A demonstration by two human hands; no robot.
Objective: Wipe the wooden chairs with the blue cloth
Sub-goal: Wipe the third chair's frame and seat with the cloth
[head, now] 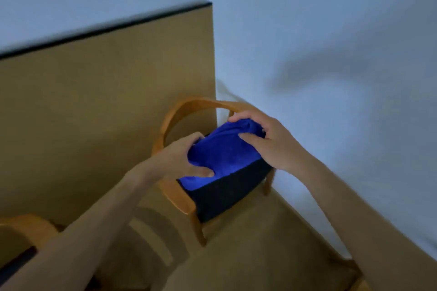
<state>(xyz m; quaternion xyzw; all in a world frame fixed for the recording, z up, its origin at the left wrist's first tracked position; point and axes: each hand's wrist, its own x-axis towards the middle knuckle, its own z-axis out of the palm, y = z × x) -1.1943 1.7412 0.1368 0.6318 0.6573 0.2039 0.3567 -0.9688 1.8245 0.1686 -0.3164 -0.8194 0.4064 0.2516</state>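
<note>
While both hands are bunching the blue cloth (220, 156) over the seat of the wooden armchair (189, 106), the step in hand looks like prep: gathering/folding the cloth into a pad, w/ actual wiping of the wood prob. not yet begun. Left hand (186, 156) is gripping the near-left part of the cloth, thumb pressing into the fabric, fingers curling round the far edge. Right hand (262, 139) is pinching the far-right bunch, fingers and thumb closing on a fold right by the curved back rail. Cloth is lying on the dark seat pad (227, 194), approx. covering its top; plush, towel-like nap, soft and crumpling easily. Chair frame: smooth, honey-toned bentwood, one continuous hoop forming back + arms, slim tapering legs. Seat pad looking dark, matte, boxy. Second chair (26, 224) of similar wood is showing at bottom-left, partly cut off. Tan panel (106, 101) w/ black top edge is standing behind; pale wall (331, 30) to the right. Next move prob. calls for lifting the wad in one hand and running it along the rail, following the curve.
</note>
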